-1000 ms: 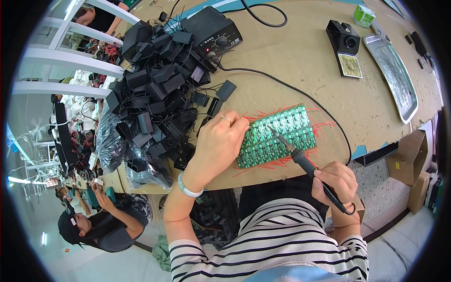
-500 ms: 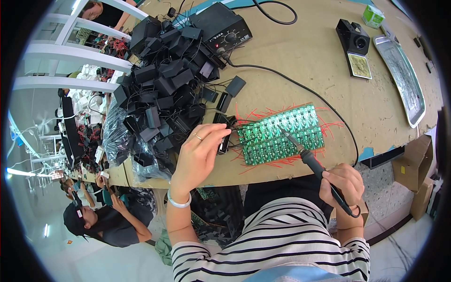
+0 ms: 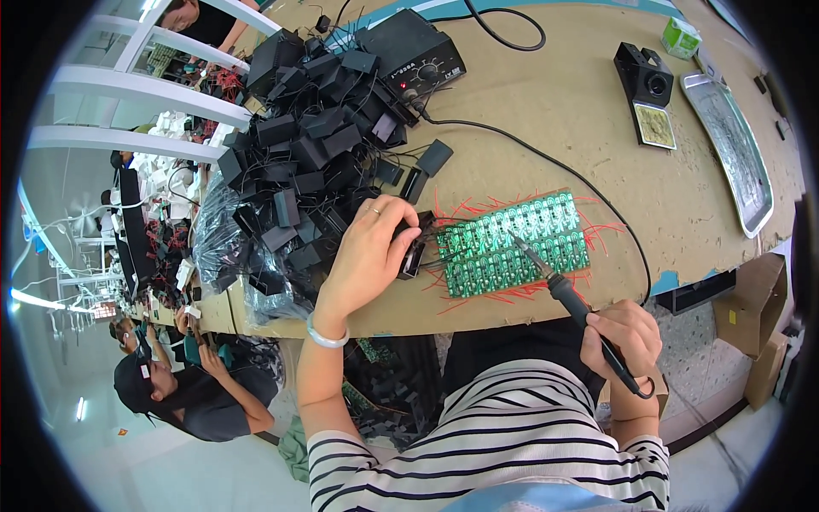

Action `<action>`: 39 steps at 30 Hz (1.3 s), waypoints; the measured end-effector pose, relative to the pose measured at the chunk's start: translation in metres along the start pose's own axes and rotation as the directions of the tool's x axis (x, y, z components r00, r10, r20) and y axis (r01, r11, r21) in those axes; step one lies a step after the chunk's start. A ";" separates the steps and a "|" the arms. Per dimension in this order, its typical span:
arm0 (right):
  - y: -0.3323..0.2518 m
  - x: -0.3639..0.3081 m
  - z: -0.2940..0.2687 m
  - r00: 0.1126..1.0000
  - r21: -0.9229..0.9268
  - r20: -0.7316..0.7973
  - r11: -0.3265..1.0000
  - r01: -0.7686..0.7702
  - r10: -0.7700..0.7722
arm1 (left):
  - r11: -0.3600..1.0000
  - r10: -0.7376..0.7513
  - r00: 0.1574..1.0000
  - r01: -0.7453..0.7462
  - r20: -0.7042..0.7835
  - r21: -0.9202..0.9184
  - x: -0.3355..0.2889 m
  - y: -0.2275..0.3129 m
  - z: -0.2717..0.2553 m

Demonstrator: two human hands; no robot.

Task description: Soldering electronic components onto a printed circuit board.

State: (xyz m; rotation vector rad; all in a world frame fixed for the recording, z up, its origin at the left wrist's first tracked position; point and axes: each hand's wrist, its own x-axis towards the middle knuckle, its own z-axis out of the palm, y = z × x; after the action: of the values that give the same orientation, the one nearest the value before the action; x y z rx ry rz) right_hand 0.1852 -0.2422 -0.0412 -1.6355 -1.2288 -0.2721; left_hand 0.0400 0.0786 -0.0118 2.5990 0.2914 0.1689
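My right hand (image 3: 624,335) grips the handle of a black soldering iron (image 3: 570,299). Its metal tip slants up and left over a green circuit board panel (image 3: 516,243), where I cannot tell contact from a small gap. Red wires stick out around the panel's edges, and dark wires reach its left end. My left hand (image 3: 365,249) is at the right edge of a heap of black plastic cases (image 3: 311,154), thumb and fingers bent together. Next to its thumb lies a black case (image 3: 413,258); whatever the fingers pinch is hidden.
A black soldering station (image 3: 411,55) with a lit red light stands behind the heap, its cable looping across the table. Far right are an iron stand (image 3: 644,77) with a sponge tray, a metal tray (image 3: 732,154) and a green-white box (image 3: 681,37). Co-workers sit at left.
My left hand has shifted slightly up and left, its fingers curling in from a straighter pose. The soldering iron stays nearly in place over the panel.
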 end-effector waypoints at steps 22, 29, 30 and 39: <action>0.000 -0.003 -0.009 1.000 0.014 -0.018 1.000 0.008 -0.008 | 0.968 0.074 0.990 -0.101 -0.124 -0.230 -0.020 -0.012 0.004; -0.007 -0.006 -0.012 0.999 -0.001 -0.008 0.999 -0.038 0.038 | 0.591 -0.322 0.899 -0.053 -0.296 -0.805 -0.001 -0.003 0.010; -0.007 -0.006 -0.012 0.999 0.003 -0.008 0.999 -0.043 0.043 | 0.590 -0.324 0.898 -0.054 -0.297 -0.806 0.002 0.006 0.011; -0.006 -0.004 -0.011 0.999 -0.001 0.002 0.999 -0.043 0.043 | 0.988 0.152 0.977 -0.153 -0.147 0.004 0.005 0.040 0.012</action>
State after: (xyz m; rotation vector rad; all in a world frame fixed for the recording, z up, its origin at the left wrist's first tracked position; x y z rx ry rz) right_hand 0.1826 -0.2542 -0.0357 -1.6607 -1.1938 -0.2446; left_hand 0.0540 0.0405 -0.0018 2.6061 0.1415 0.4158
